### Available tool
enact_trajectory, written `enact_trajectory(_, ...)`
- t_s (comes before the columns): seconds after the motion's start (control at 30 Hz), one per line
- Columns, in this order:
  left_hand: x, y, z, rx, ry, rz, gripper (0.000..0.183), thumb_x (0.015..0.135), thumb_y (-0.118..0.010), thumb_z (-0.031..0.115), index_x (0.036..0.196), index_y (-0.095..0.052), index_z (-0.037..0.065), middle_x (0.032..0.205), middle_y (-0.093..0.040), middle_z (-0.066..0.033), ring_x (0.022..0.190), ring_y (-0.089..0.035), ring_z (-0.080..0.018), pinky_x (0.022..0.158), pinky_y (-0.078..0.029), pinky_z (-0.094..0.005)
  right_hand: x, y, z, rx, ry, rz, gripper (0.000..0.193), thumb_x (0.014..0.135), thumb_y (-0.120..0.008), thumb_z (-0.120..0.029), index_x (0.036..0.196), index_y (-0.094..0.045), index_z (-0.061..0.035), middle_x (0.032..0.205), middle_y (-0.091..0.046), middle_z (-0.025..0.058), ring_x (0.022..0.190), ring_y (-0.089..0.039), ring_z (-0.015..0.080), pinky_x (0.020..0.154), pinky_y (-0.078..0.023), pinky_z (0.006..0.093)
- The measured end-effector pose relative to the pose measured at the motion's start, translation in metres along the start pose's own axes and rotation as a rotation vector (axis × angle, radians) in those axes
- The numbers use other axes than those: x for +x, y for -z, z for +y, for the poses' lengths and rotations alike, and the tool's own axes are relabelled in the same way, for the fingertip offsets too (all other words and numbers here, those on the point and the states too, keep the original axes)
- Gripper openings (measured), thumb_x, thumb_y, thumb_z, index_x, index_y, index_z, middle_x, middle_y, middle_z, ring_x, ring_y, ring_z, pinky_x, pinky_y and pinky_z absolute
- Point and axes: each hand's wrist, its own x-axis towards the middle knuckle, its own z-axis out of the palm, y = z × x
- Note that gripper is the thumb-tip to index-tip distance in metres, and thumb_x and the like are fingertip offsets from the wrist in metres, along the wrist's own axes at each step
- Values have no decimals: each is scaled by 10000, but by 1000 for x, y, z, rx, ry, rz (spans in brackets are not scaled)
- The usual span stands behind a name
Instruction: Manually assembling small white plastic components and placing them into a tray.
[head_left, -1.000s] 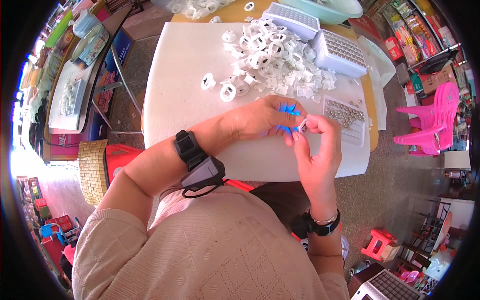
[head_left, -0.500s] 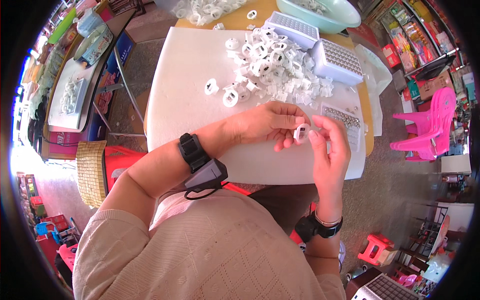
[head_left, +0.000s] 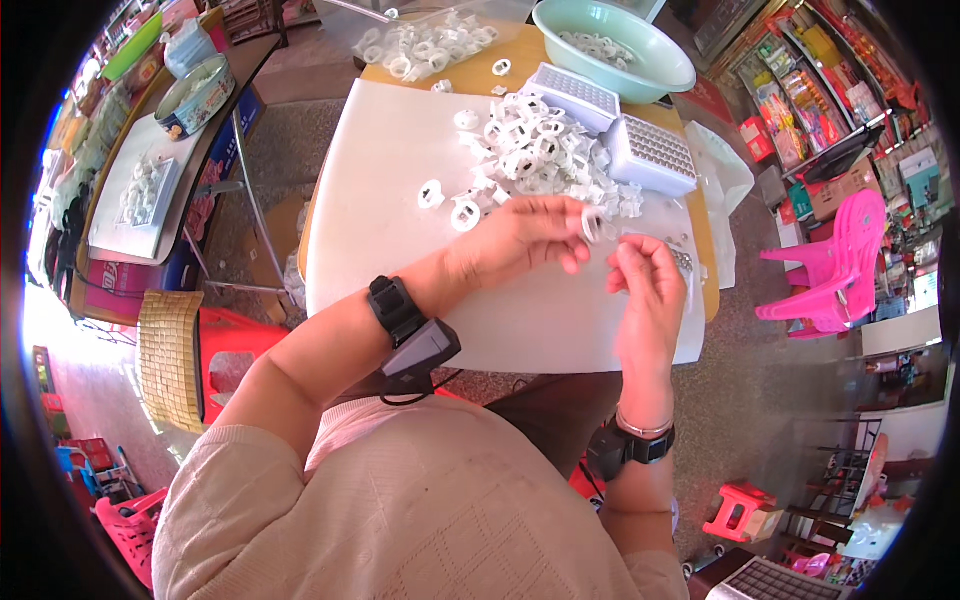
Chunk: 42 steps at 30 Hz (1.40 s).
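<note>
My left hand (head_left: pixel 525 238) pinches a white round plastic ring piece (head_left: pixel 592 226) between thumb and fingers, above the white board (head_left: pixel 390 140). Just to its right and apart from the piece, my right hand (head_left: pixel 648 272) has thumb and fingertips pressed together; whatever they hold, if anything, is too small to make out. Behind that hand lies a tray of small metal balls (head_left: pixel 684 260), mostly hidden. Beyond both hands spreads a heap of similar white plastic pieces (head_left: pixel 540 150), with a loose ring piece (head_left: pixel 466 214) at its near left.
Two pale gridded trays (head_left: pixel 650 155) stand at the heap's right. Farther back are a mint-green basin (head_left: pixel 615 50) and a clear bag of white pieces (head_left: pixel 425 45). A pink chair (head_left: pixel 835 265) stands to the right, a red stool (head_left: pixel 235 350) to the left.
My right hand has come away from the white ring piece and its fingers have closed together. My left hand keeps the piece, which is now turned differently. The whole view has shifted slightly.
</note>
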Motion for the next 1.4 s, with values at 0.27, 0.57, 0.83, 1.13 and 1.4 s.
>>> enact_trajectory(0.27,3,9,12,-59,-221,7,180,948,-516,152,1019,-575,-3,1002,-654,-119,798,-631,-147,705,-528,-259,18,-5,30,-948,470,-7,157,786,-602,-8,931,-661,-19,881,-598,114,816,-567,303,738,-459,410)
enact_trajectory(0.57,1,11,13,-127,-234,58,179,955,-494,162,982,-577,6,909,-660,-97,744,-628,-148,674,-528,-261,27,-17,36,-1135,561,-105,227,752,-554,40,953,-652,-2,971,-604,123,899,-577,319,831,-436,434)
enact_trajectory(0.83,-2,7,13,-123,-207,59,168,935,-550,139,995,-555,-18,931,-651,-149,749,-645,-181,663,-537,-290,6,4,8,-875,424,-4,137,831,-541,16,908,-649,-17,860,-614,110,772,-617,259,669,-480,338)
enact_trajectory(1.13,0,11,14,-113,-260,91,168,934,-547,146,949,-575,-19,902,-660,-129,735,-636,-176,655,-525,-281,11,-20,27,-955,466,-126,146,768,-583,12,891,-656,-16,850,-601,124,820,-579,320,763,-459,411)
enact_trajectory(1.4,3,14,11,-116,-253,64,148,930,-542,131,950,-571,-13,877,-658,-125,727,-636,-177,643,-526,-281,8,-32,40,-892,427,-248,134,762,-623,-14,891,-658,-23,859,-588,124,869,-564,311,775,-453,411)
